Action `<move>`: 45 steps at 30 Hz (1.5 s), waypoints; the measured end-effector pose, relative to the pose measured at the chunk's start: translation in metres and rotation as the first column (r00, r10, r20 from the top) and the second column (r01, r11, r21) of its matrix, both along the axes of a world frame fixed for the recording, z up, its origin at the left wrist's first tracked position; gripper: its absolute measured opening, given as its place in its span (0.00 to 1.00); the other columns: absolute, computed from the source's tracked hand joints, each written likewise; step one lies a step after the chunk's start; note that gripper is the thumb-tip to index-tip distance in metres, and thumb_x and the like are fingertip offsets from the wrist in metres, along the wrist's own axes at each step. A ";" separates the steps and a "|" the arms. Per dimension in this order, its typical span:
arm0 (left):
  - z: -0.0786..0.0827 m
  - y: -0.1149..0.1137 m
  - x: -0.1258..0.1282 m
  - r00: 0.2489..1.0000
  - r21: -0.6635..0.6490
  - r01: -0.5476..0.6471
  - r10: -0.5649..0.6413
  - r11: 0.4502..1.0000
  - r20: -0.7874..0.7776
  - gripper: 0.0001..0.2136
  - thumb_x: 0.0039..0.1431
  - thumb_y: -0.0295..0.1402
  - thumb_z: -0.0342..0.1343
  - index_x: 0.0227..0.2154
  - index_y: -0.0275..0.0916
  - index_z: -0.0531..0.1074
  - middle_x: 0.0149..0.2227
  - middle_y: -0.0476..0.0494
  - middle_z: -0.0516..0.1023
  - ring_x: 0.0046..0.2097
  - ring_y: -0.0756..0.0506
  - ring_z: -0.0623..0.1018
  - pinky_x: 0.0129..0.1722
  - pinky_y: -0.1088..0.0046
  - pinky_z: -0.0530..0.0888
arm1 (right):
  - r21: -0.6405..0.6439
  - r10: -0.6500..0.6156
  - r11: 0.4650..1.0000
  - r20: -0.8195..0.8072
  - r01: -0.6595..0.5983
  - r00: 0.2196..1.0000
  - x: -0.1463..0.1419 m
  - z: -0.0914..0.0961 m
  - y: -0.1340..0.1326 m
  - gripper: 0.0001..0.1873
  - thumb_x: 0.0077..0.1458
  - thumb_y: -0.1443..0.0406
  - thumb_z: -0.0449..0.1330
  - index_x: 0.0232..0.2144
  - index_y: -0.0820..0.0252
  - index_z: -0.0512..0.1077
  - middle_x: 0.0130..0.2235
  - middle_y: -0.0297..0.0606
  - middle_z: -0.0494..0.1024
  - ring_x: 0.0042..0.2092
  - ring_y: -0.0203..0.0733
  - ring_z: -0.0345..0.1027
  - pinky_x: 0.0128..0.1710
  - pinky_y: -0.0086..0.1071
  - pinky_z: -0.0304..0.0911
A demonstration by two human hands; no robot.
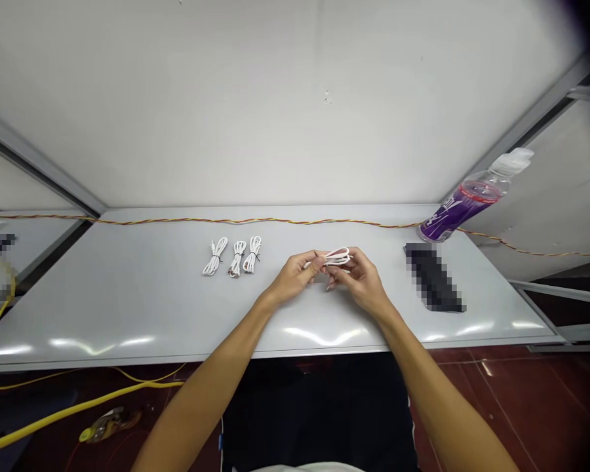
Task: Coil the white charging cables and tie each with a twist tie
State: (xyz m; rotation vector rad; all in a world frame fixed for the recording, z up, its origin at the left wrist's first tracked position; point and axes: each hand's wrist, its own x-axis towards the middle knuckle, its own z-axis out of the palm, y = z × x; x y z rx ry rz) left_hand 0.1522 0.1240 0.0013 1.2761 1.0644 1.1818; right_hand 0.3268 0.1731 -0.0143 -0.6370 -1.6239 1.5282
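Note:
A looped white cable point(338, 257) is held just above the table, between both my hands. My left hand point(297, 274) pinches its left end between thumb and fingers, where a short dark strand shows. The fingers of my right hand point(362, 278) close round the right side of the loops. A cable end hangs below, near the right fingertips. To the left lie three bundled white cables on the table: one at the left point(215, 256), one in the middle point(236, 259) and one at the right point(252, 254). Each has a dark tie around it.
A grey-white table point(142, 295) stretches across, with a white panel behind. Twisted red-yellow wire point(275, 221) runs along its back. At the right are a purple-labelled bottle point(459, 206) and a dark, blurred-out flat object point(433, 278). A yellow cable point(78, 413) passes below the front edge.

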 end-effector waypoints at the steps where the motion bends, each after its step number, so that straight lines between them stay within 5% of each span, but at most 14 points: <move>1: 0.000 0.000 -0.001 1.000 0.006 0.002 -0.002 1.000 -0.013 0.21 0.61 0.49 0.53 0.42 0.35 0.76 0.32 0.46 0.69 0.29 0.52 0.64 0.28 0.77 0.61 | 0.042 -0.009 0.999 0.025 0.008 1.000 0.002 0.000 0.000 0.15 0.57 0.57 0.62 0.44 0.55 0.65 0.39 0.38 0.77 0.35 0.41 0.74 0.32 0.37 0.74; 6: -0.002 0.001 -0.003 1.000 0.003 -0.011 0.011 1.000 -0.004 0.20 0.59 0.49 0.55 0.31 0.34 0.75 0.28 0.48 0.67 0.27 0.53 0.62 0.26 0.76 0.58 | 0.202 -0.074 0.978 0.122 0.048 0.990 0.006 -0.002 -0.002 0.12 0.60 0.61 0.59 0.45 0.54 0.63 0.41 0.39 0.79 0.33 0.39 0.73 0.33 0.37 0.72; 11: -0.001 0.000 -0.003 0.998 -0.027 0.007 -0.006 1.000 0.057 0.21 0.61 0.49 0.54 0.37 0.34 0.77 0.29 0.46 0.67 0.28 0.52 0.63 0.25 0.76 0.56 | 0.291 -0.141 0.952 0.122 0.100 0.982 0.004 -0.003 -0.004 0.25 0.59 0.65 0.58 0.57 0.51 0.56 0.42 0.38 0.80 0.31 0.38 0.72 0.33 0.37 0.72; 17: 0.004 -0.001 -0.005 0.994 -0.018 0.021 -0.019 1.000 0.104 0.18 0.59 0.47 0.57 0.30 0.33 0.76 0.28 0.48 0.62 0.27 0.53 0.58 0.26 0.74 0.55 | 0.455 -0.166 0.887 0.146 0.083 0.975 0.006 0.001 -0.005 0.17 0.60 0.69 0.54 0.51 0.51 0.68 0.46 0.38 0.78 0.33 0.38 0.73 0.33 0.35 0.72; 29: 0.006 0.000 -0.003 0.983 -0.152 -0.004 0.031 0.988 0.181 0.17 0.51 0.46 0.64 0.27 0.34 0.73 0.26 0.50 0.68 0.25 0.55 0.57 0.27 0.75 0.54 | 0.817 -0.248 0.577 0.157 0.016 0.956 0.009 -0.001 0.000 0.19 0.60 0.74 0.49 0.45 0.52 0.73 0.36 0.38 0.79 0.35 0.40 0.72 0.33 0.35 0.68; 37: 0.007 -0.003 -0.009 0.989 -0.099 0.093 -0.081 0.991 0.125 0.16 0.54 0.44 0.62 0.26 0.34 0.74 0.23 0.52 0.64 0.27 0.53 0.60 0.30 0.74 0.58 | 0.777 -0.162 0.619 0.272 -0.117 0.949 0.020 0.011 0.000 0.16 0.64 0.70 0.51 0.52 0.50 0.69 0.37 0.38 0.78 0.34 0.42 0.72 0.33 0.36 0.68; 45: 0.007 -0.002 -0.013 0.984 -0.030 0.178 -0.178 0.983 0.025 0.16 0.58 0.45 0.58 0.29 0.34 0.76 0.31 0.43 0.75 0.36 0.46 0.73 0.38 0.71 0.66 | 0.811 -0.174 0.526 0.397 -0.255 0.901 0.022 0.023 -0.004 0.19 0.65 0.71 0.49 0.54 0.50 0.68 0.30 0.36 0.73 0.30 0.40 0.65 0.29 0.33 0.62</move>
